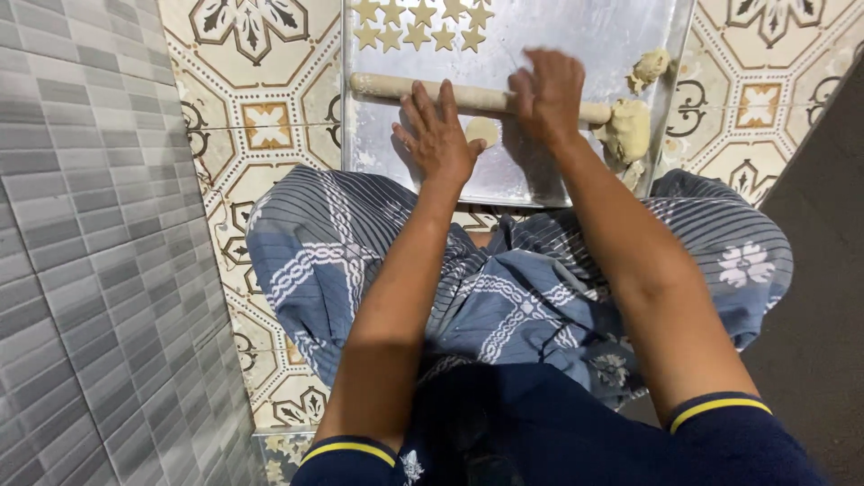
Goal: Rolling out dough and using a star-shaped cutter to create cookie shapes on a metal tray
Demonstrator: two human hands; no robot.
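Note:
A metal baking tray (576,45) lies on the patterned tile floor in front of my crossed legs. Across it rests a wooden rolling pin (382,85). My left hand (438,135) lies flat with fingers spread, its fingertips on the pin. My right hand (547,93) presses down on the pin farther right, palm curved over it. A small round disc of dough (482,130) sits on the tray between my hands, just below the pin. Several star-shaped dough cut-outs (418,25) lie in rows at the tray's far end.
A large lump of dough (628,130) and a smaller one (650,67) sit at the tray's right edge. A grey tiled wall (81,243) rises on the left. A dark surface (823,297) borders the right. Blue patterned cloth (513,297) covers my legs.

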